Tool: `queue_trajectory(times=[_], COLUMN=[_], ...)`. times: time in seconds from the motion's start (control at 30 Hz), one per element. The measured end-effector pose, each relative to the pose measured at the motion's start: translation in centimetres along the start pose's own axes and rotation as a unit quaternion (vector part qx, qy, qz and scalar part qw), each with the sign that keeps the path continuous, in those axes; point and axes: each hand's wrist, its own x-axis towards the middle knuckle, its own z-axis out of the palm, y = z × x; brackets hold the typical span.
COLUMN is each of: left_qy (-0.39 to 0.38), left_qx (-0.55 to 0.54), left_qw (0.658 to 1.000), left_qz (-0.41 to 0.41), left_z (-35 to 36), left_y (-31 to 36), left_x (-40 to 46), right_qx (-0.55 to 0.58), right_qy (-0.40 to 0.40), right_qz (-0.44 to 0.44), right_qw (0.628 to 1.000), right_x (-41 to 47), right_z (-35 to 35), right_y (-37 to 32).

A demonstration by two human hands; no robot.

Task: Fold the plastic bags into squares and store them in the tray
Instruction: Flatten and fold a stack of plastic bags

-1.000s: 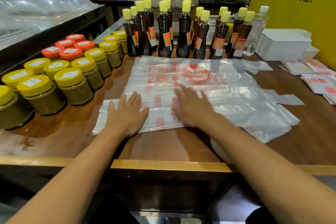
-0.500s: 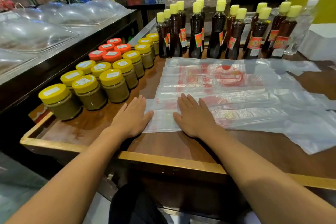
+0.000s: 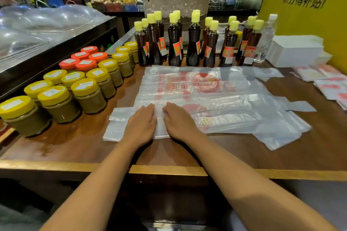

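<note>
left hand [image 3: 140, 126] and right hand [image 3: 178, 122] lie palm down side by side, fingers straight and together, grip flat, clamping nothing. both press on the near strip of the plastic bags [image 3: 216, 99], close to its left end. bags: clear film with red print, spread flat in overlapping long strips across the wooden table [image 3: 65, 148]; handle tabs stick out on the right side. left of the bags: jars [image 3: 88, 95] with yellow lids, a few with orange lids, in rows. behind the bags: row of dark bottles [image 3: 173, 43] with yellow caps. far right: white tray [image 3: 294, 52], and near it small folded bags [image 3: 330, 88] lying on the table.
</note>
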Motion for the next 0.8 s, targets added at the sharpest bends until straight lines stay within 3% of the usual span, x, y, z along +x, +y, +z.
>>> queue_trajectory(times=[0.13,0.27,0.37,0.53,0.8], left_qy=[0.021,0.03,0.062,0.029,-0.027], left_qx=[0.045,0.048,0.078,0.076,0.071], left_qw=[0.999,0.998,0.993,0.984,0.988], left_qz=[0.019,0.017,0.059,0.158,0.138], left_z=[0.2,0.2,0.1,0.1,-0.2], left_y=[0.7,1.2,1.6,1.7,1.5], left_x=[-0.2,-0.5,-1.0,-1.6,-2.3], right_qx=[-0.132,-0.163,-0.185,-0.15,-0.139], right_qy=[-0.025,0.011,0.028,0.018,0.003], right_qz=[-0.037,-0.084,-0.115,-0.088,-0.118], right_qw=[0.99,0.983,0.975,0.985,0.983], right_x=[-1.9,-4.7,-6.5,-8.0,-8.6], right_z=[-0.6,-2.9,-4.7,-4.1,-4.9], right_y=[1.3,3.6,5.7,7.0,6.8])
